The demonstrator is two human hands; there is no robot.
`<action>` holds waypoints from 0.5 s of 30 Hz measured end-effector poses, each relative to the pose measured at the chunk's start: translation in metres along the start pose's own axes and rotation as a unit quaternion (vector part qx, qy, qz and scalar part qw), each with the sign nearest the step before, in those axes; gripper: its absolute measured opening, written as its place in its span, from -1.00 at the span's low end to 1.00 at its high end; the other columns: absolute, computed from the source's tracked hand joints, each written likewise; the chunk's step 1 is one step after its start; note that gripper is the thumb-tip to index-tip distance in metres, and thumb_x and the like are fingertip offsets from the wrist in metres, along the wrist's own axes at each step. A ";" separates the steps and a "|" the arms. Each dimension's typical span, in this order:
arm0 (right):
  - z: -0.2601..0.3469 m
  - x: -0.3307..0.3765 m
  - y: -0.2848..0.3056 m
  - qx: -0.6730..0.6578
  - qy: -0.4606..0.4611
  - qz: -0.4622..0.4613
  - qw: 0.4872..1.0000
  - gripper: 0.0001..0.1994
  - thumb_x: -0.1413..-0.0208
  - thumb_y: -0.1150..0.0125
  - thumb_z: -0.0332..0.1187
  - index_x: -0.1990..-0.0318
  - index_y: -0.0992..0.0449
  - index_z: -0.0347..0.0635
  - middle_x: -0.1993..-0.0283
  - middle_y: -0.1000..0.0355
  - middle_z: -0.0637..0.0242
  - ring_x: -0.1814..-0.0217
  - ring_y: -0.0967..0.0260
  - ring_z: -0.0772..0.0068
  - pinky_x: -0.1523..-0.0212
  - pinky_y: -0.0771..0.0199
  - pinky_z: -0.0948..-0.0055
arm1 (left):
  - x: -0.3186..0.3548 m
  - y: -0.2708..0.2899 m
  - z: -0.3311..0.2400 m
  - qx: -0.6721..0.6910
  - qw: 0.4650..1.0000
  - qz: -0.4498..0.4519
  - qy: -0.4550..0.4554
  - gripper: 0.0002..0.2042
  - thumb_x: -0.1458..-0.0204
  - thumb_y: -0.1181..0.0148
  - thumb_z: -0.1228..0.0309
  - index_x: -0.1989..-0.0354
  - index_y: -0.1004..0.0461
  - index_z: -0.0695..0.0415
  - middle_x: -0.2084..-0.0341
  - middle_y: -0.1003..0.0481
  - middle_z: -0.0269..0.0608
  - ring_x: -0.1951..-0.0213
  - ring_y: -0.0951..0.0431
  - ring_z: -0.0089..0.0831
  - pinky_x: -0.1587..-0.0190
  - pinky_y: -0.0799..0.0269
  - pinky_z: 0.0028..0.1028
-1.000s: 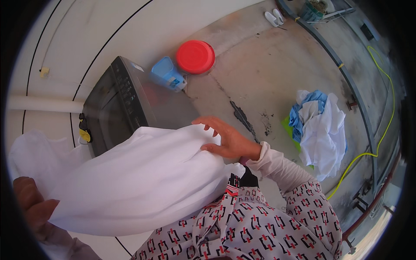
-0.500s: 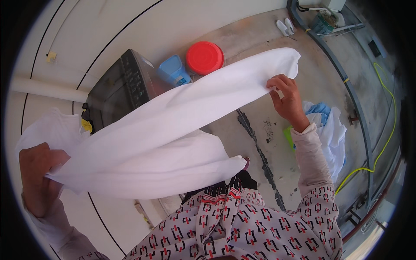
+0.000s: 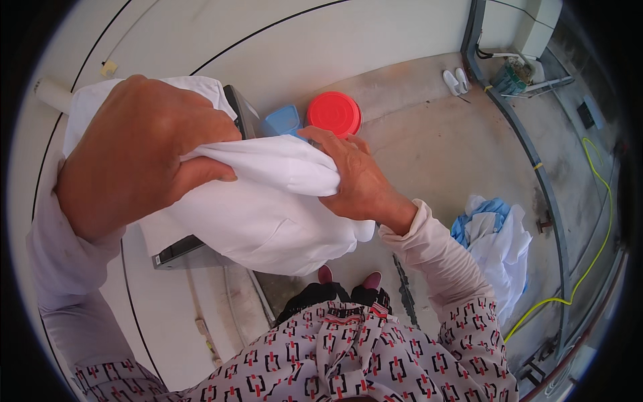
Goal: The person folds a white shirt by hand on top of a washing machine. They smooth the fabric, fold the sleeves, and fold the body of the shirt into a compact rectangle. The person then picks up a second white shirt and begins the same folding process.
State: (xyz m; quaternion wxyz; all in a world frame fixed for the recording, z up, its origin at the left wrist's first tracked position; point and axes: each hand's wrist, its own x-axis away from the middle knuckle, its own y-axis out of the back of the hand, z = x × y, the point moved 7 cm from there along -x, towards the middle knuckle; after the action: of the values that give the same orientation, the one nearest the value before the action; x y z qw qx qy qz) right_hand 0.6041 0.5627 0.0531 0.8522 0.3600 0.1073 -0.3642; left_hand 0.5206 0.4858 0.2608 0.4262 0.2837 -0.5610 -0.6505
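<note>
white cloth [image 3: 261, 214] gripped by left hand [image 3: 137, 151] and right hand [image 3: 358, 181], red lid [image 3: 333, 114] beyond

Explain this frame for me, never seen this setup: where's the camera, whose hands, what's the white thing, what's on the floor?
No robot here: a person wears a fisheye camera on the head, looking down, so straight edges bend near the rim. Both forearms belong to the wearer. The left hand and right hand both grip a white cloth, bunched between them, the hands close together. Below is the wearer's patterned garment. On the concrete floor: a red lid, a blue container beside it, a dark machine mostly hidden by the cloth, a heap of white and blue cloth to the right, a yellow hose, and white slippers farther off.
</note>
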 end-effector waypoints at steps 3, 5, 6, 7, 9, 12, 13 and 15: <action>-0.048 0.027 0.019 0.128 -0.055 0.048 0.989 -0.58 0.11 -0.28 -0.50 0.01 -0.53 0.03 0.12 -0.55 0.35 0.00 -0.49 0.17 -0.32 -0.06 -0.05 | 0.004 0.009 0.025 0.030 0.997 -0.068 -0.038 -0.67 0.34 -0.55 0.40 0.33 -0.63 0.18 0.43 -0.63 -0.12 0.46 -0.59 -0.18 0.38 -0.47 -0.36; -0.104 0.058 0.013 0.118 -0.167 0.133 0.970 -0.66 0.06 -0.23 -0.51 0.07 -0.57 0.02 0.09 -0.53 0.39 -0.03 -0.46 0.20 -0.32 -0.04 -0.10 | 0.008 0.013 0.047 0.033 0.998 -0.040 0.018 -0.61 0.40 -0.57 0.39 0.32 -0.62 0.22 0.37 -0.64 -0.04 0.42 -0.62 -0.15 0.27 -0.54 -0.36; -0.112 0.069 0.018 0.115 -0.096 0.064 0.987 -0.69 0.05 -0.23 -0.52 0.10 -0.57 0.00 0.08 -0.52 0.38 -0.03 -0.44 0.16 -0.35 0.00 -0.06 | 0.009 0.015 0.059 0.078 0.994 -0.011 0.071 -0.60 0.41 -0.57 0.41 0.31 -0.61 0.23 0.37 -0.63 -0.01 0.40 -0.61 -0.13 0.24 -0.53 -0.33; -0.114 0.076 0.035 0.080 -0.032 -0.001 0.996 -0.75 0.05 -0.18 -0.53 0.16 -0.55 -0.09 0.16 -0.51 0.26 0.07 -0.45 0.20 -0.22 -0.21 0.17 | -0.003 0.006 0.076 0.129 0.986 0.013 0.108 -0.59 0.42 -0.56 0.43 0.30 -0.61 0.24 0.37 -0.62 0.01 0.38 -0.61 -0.10 0.21 -0.52 -0.31; -0.133 0.081 0.059 -0.053 -0.185 0.022 0.981 -0.76 0.04 -0.10 -0.56 0.17 -0.51 -0.17 0.26 -0.47 0.18 0.17 -0.42 0.31 0.00 -0.35 0.40 | -0.010 -0.009 0.102 0.064 0.986 0.089 0.123 -0.60 0.41 -0.55 0.47 0.29 -0.61 0.26 0.37 -0.62 0.04 0.35 -0.60 -0.07 0.19 -0.50 -0.28; -0.162 0.072 0.133 0.017 -0.157 -0.085 0.984 -0.70 0.02 -0.07 -0.57 0.09 -0.49 -0.24 0.30 -0.45 0.22 0.17 -0.37 0.43 0.11 -0.37 0.45 | -0.044 -0.025 0.154 -0.138 0.978 0.079 0.135 -0.69 0.27 -0.48 0.55 0.27 -0.62 0.32 0.40 -0.60 0.09 0.26 -0.60 0.00 0.14 -0.49 -0.27; -0.150 0.050 0.148 0.045 -0.131 -0.112 0.984 -0.69 0.00 -0.09 -0.57 0.05 -0.49 -0.25 0.29 -0.45 0.25 0.15 -0.37 0.45 0.08 -0.37 0.44 | -0.044 -0.025 0.179 -0.157 0.969 0.084 0.169 -0.73 0.06 -0.37 0.53 0.13 -0.63 0.17 0.24 -0.63 0.01 0.11 -0.61 -0.11 0.04 -0.49 -0.29; -0.118 0.004 0.173 0.085 -0.085 -0.150 0.981 -0.72 -0.12 -0.12 -0.53 0.00 -0.51 -0.26 0.29 -0.47 0.26 0.17 -0.36 0.48 0.06 -0.38 0.45 | -0.041 0.004 0.228 -0.267 0.947 -0.056 0.167 -0.86 0.05 -0.37 0.31 0.32 -0.66 0.01 0.42 -0.63 -0.07 0.27 -0.63 -0.02 0.22 -0.51 -0.08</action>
State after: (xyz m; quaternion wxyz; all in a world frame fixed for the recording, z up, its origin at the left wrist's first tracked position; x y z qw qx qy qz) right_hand 0.7370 0.7243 0.0593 0.7605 0.3786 0.0558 -0.5246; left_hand 0.3481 0.6323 0.3080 0.5371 0.2949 -0.2706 -0.7425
